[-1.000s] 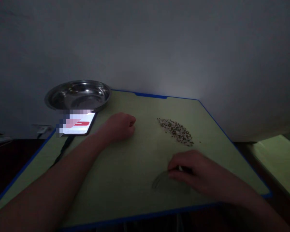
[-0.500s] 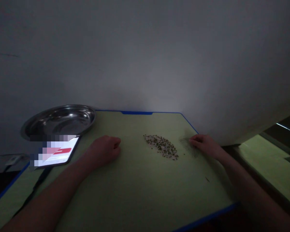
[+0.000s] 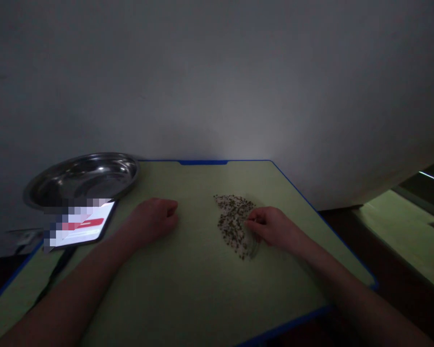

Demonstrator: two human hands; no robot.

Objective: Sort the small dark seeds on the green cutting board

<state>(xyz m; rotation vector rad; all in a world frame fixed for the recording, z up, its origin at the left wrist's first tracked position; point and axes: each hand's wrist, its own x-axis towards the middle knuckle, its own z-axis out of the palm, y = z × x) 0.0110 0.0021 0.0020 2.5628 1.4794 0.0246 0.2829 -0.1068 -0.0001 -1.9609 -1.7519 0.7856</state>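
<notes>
A flat patch of small dark and pale seed-like bits (image 3: pixel 235 221) lies spread on the pale green table (image 3: pixel 188 299). My right hand (image 3: pixel 273 226) is at the patch's right edge, thumb and fingers pinched on a wispy bundle of thin strands (image 3: pixel 253 246). The strands are faint and blurred, and their tips lie against the bits. My left hand (image 3: pixel 155 219) rests on the table left of the patch, closed in a loose fist. Nothing shows in it, though its palm side is hidden.
A shiny steel basin (image 3: pixel 83 178) stands at the back left. In front of it lies a lit phone or tablet (image 3: pixel 90 226), partly pixelated, with a dark cable (image 3: pixel 58 270) near it. A grey wall (image 3: pixel 210 86) rises behind the table, which has a blue edge.
My right hand has moved left from beside the bits to their right edge, taking the strands along. The patch is now pushed into a different, more bunched shape. My left hand stays put.
</notes>
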